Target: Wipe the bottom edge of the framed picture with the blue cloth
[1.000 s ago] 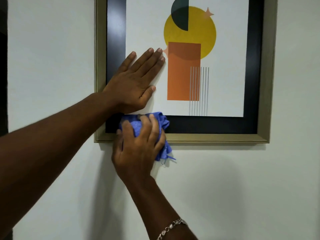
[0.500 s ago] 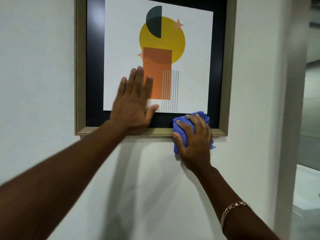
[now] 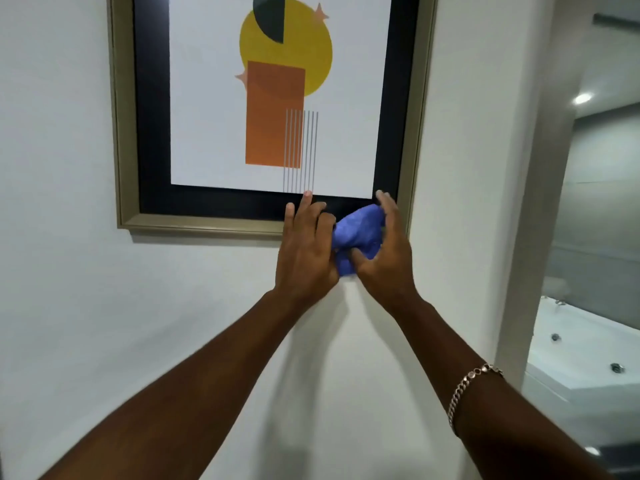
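Note:
The framed picture (image 3: 123, 133) hangs on a white wall, with a gold frame, black mat and an abstract print of a yellow circle and orange rectangle. Its bottom edge (image 3: 201, 226) runs left to right. The blue cloth (image 3: 358, 232) is bunched at the frame's bottom right corner, squeezed between both hands. My left hand (image 3: 304, 251) presses the cloth from the left, fingers reaching up onto the black mat. My right hand (image 3: 388, 258) cups the cloth from the right, thumb under it. Part of the cloth is hidden behind the hands.
The wall corner (image 3: 540, 202) ends just right of the frame. Beyond it is a bathroom with a white tub (image 3: 581, 355). A chain bracelet (image 3: 467, 386) sits on my right wrist. Bare white wall (image 3: 138, 323) lies below the frame.
My right hand carried the cloth along the bottom edge from left to the right corner. My left hand left the picture glass and came down to join the cloth.

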Action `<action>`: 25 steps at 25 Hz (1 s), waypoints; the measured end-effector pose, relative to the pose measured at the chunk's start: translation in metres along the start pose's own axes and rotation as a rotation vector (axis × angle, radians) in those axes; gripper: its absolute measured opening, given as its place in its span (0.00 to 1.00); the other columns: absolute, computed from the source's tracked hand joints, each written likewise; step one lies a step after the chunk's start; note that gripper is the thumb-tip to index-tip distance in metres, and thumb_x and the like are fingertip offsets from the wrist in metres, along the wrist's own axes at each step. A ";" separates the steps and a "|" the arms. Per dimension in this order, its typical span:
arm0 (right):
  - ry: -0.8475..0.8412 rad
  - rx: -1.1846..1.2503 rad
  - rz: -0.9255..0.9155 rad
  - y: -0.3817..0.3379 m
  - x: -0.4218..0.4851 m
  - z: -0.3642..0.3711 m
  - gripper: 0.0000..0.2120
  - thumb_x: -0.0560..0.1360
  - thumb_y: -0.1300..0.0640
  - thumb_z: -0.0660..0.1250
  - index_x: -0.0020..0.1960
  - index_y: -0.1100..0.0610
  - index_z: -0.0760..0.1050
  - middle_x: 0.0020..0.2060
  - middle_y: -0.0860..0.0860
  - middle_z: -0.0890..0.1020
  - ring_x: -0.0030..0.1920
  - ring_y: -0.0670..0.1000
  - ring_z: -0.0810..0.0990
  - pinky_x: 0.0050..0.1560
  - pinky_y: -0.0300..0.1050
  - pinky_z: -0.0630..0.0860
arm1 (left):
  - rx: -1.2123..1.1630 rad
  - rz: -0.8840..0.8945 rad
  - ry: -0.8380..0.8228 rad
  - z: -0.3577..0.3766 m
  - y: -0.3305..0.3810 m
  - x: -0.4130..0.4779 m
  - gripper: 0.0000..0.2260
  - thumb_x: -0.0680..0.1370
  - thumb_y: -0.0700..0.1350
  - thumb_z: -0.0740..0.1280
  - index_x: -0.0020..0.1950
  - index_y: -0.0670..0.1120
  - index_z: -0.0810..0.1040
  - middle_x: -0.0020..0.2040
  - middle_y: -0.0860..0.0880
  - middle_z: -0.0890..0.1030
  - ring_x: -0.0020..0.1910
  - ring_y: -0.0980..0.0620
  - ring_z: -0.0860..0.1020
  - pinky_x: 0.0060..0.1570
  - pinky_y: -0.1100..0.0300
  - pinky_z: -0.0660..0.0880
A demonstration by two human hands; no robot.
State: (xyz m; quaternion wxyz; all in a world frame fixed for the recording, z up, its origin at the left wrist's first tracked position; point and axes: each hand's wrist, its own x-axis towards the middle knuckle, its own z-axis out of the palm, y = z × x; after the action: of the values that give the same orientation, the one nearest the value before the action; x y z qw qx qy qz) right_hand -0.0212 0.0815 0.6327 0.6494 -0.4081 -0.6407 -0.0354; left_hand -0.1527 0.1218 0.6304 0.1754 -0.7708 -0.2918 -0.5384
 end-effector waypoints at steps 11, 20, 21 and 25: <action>0.010 0.272 0.617 0.099 -0.173 -0.070 0.13 0.74 0.64 0.72 0.57 0.58 0.75 0.51 0.56 0.84 0.51 0.56 0.85 0.51 0.49 0.83 | -0.746 -0.594 -0.013 0.095 0.095 -0.172 0.25 0.76 0.34 0.66 0.70 0.47 0.66 0.43 0.57 0.77 0.39 0.59 0.78 0.43 0.70 0.76; -0.164 -0.142 1.230 0.263 -0.468 -0.096 0.18 0.76 0.65 0.68 0.65 0.60 0.74 0.60 0.58 0.82 0.60 0.59 0.80 0.60 0.50 0.76 | -0.700 -1.276 -0.542 0.231 0.160 -0.477 0.27 0.77 0.33 0.64 0.74 0.47 0.61 0.43 0.51 0.80 0.38 0.57 0.79 0.33 0.74 0.74; -0.202 -0.246 1.263 0.277 -0.499 -0.094 0.19 0.76 0.63 0.69 0.66 0.59 0.73 0.61 0.58 0.81 0.60 0.59 0.80 0.59 0.47 0.74 | -0.703 -1.324 -0.618 0.242 0.163 -0.509 0.28 0.76 0.32 0.63 0.72 0.47 0.61 0.41 0.53 0.78 0.38 0.56 0.79 0.32 0.74 0.74; -0.338 -0.393 1.387 0.320 -0.587 -0.090 0.21 0.75 0.61 0.67 0.68 0.57 0.71 0.61 0.58 0.81 0.60 0.58 0.79 0.56 0.43 0.72 | -0.735 -1.346 -0.871 0.276 0.166 -0.605 0.24 0.73 0.31 0.61 0.67 0.47 0.64 0.53 0.51 0.77 0.54 0.46 0.79 0.49 0.59 0.79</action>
State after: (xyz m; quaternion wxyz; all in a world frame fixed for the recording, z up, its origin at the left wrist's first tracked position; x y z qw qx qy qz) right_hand 0.1300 -0.0375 -0.0139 0.3300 -0.8278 -0.3090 0.3324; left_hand 0.0031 -0.0027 -0.0249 -0.5648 -0.5798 -0.5333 -0.2457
